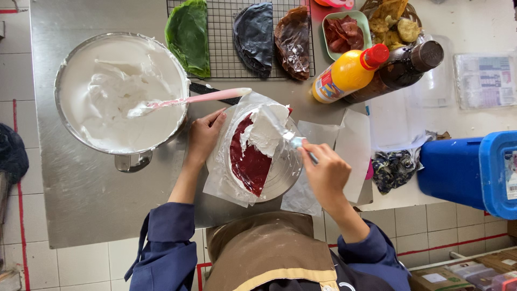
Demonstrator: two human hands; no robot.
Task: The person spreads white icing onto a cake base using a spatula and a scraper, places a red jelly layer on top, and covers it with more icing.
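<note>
The person stands at a stainless steel bench (86,194), seen from above. The right hand (326,172) has its fingers (312,153) curled tight around the handle of a metal palette knife (280,129), whose blade lies on a patch of white cream (266,132). The cream covers the upper part of a dark red round crepe (247,161). The crepe lies on a sheet of white parchment paper (221,183) over a round metal turntable (285,172), at the middle of the bench just in front of the person.

The left hand (203,137) rests at the left edge of the parchment and turntable, fingers (215,117) held together and pressed flat on the rim; it grips nothing.

Left of the turntable stands a large steel mixing bowl (67,124) filled with whipped white cream. A pink silicone spatula (210,97) lies across its rim, blade in the cream, handle pointing right.

Behind, a black wire cooling rack (223,48) carries three folded crepes: a green folded crepe (188,35), a black folded crepe (254,35) and a brown folded crepe (293,40). Right of the rack sits a pale green dish of red slices (344,32), a yellow squeeze bottle with a red cap (347,73) and a dark brown bottle (401,67), both lying tilted. A blue plastic box (463,170) stands at the far right.
</note>
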